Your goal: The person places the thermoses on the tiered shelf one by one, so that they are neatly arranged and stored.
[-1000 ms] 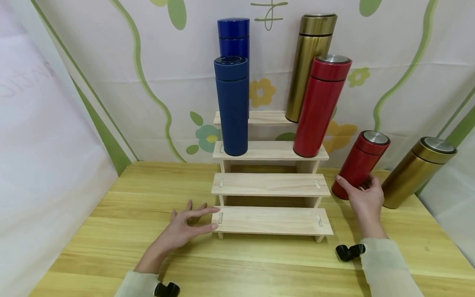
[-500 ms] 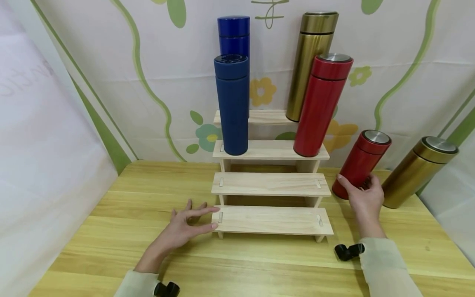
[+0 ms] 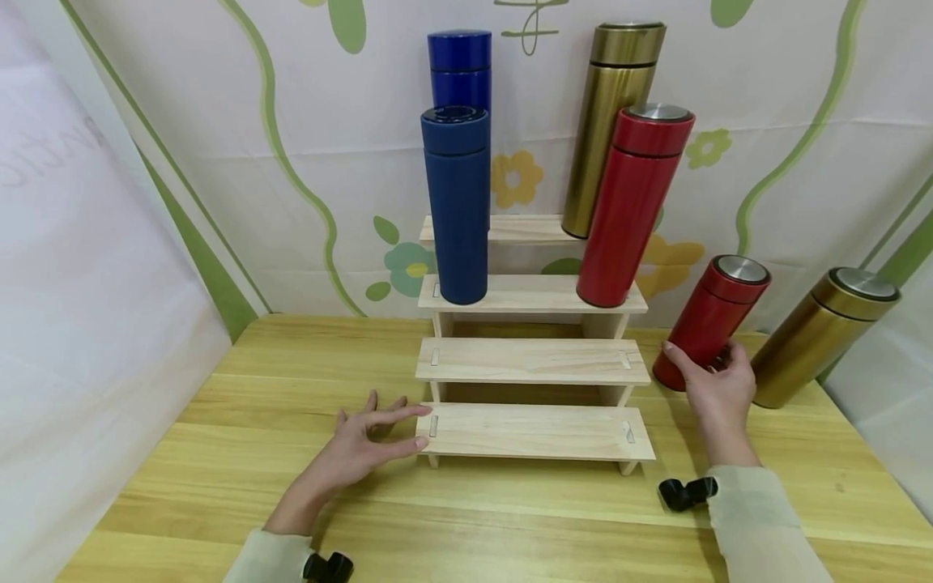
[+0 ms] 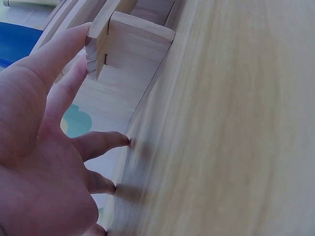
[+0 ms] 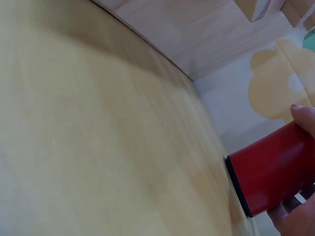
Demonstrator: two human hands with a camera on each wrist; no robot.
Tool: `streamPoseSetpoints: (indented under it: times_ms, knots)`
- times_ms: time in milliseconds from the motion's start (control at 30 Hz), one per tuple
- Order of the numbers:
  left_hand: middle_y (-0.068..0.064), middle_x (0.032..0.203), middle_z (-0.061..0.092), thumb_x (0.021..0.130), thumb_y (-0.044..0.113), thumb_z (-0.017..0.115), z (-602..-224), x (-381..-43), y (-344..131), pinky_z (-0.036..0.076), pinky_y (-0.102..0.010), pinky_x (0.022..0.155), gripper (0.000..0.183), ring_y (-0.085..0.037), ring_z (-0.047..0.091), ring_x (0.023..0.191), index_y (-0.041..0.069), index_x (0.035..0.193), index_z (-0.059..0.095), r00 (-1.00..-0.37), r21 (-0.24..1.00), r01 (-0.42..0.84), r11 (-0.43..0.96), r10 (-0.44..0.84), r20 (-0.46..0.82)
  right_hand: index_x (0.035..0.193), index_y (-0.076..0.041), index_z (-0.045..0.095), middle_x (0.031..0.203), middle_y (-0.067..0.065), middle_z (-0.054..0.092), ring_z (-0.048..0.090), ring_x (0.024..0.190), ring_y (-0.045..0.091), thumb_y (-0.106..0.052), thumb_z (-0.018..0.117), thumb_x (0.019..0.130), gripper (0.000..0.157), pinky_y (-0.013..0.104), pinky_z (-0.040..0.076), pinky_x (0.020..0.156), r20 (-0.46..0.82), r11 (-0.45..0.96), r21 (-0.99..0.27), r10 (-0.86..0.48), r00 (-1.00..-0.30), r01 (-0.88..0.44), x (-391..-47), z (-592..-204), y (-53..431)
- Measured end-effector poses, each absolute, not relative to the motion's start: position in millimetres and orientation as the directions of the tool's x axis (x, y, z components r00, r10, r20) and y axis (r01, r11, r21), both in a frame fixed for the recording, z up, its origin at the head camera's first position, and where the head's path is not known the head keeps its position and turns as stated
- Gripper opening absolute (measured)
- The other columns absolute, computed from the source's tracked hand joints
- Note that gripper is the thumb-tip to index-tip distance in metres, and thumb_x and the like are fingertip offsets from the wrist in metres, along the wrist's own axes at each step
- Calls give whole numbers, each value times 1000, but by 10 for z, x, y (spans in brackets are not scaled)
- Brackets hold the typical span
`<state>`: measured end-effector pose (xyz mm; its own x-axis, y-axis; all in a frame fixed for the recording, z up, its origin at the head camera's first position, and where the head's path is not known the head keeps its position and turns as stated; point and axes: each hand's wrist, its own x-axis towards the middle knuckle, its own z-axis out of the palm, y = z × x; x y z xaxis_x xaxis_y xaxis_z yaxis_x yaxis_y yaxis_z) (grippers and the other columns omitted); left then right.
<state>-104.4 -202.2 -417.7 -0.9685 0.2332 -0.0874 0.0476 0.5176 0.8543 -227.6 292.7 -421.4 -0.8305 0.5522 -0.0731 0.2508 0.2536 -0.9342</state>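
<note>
My right hand (image 3: pixel 722 393) holds the lower part of a short red thermos (image 3: pixel 714 304) with a silver lid, thumb on its left side and fingers round the right. In the right wrist view, the black base of that red thermos (image 5: pixel 275 169) is at the tabletop. With thumb and index finger fairly straight, my left hand (image 3: pixel 357 445) touches the left end of the lowest step of a pale wooden stepped rack (image 3: pixel 535 429). Its other fingers (image 4: pixel 101 142) are spread, tips on the table. A gold thermos (image 3: pixel 824 340) stands right of my right hand.
On the rack's upper steps stand a bright blue thermos (image 3: pixel 459 57), a matte dark blue thermos (image 3: pixel 455 210), a tall gold thermos (image 3: pixel 608 138) and a tall red thermos (image 3: pixel 634 210). A flower-print cloth (image 3: pixel 328 97) hangs behind the wooden table (image 3: pixel 277 364).
The view has shifted very slightly. Both hands and the thermoses stay in place.
</note>
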Motion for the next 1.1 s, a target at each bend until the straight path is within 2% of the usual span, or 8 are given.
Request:
streamPoseSetpoints:
  times_ms: [200,433,700,900,1100]
  knots:
    - [-15,164,43,94,41,79,-4183,-1044,-2018,-30,-80,108,44,-51,-13,159,44,137,68,-968,854,38,519,232,-98,158,-31,42,159,1,49,49,139,19,-50,84,85,86,42,46,118,-71,254,-936,543,-837,244,-2222,-4193,2928]
    - [-15,164,42,94,42,79,-4181,-1041,-2022,-29,-81,108,44,-51,-13,159,43,137,68,-969,850,27,526,224,-107,154,-32,46,153,-3,53,50,135,15,-49,86,84,82,41,47,118,-43,238,-949,556,-830,209,-2140,-4050,2879]
    - [-16,164,42,94,41,79,-4185,-1038,-2024,-29,-81,108,44,-51,-13,159,43,137,68,-969,852,35,523,227,-100,149,-35,50,141,-13,55,49,129,9,-37,91,82,79,36,44,118,-64,106,-982,583,-810,155,-1986,-3834,2811]
    - [-15,164,43,94,42,79,-4175,-1039,-2022,-29,-82,107,44,-52,-13,158,43,136,68,-970,850,46,526,228,-89,147,-34,53,137,-14,57,50,124,8,-31,95,78,81,30,46,111,-48,49,-994,580,-813,93,-1873,-3672,2770]
    - [-14,164,43,94,42,79,-4170,-1043,-2024,-29,-82,107,44,-52,-12,159,44,136,68,-970,850,48,525,229,-87,147,-34,53,138,-14,57,51,123,8,-29,94,79,80,24,48,102,-6,90,-993,568,-823,70,-1760,-3526,2721]
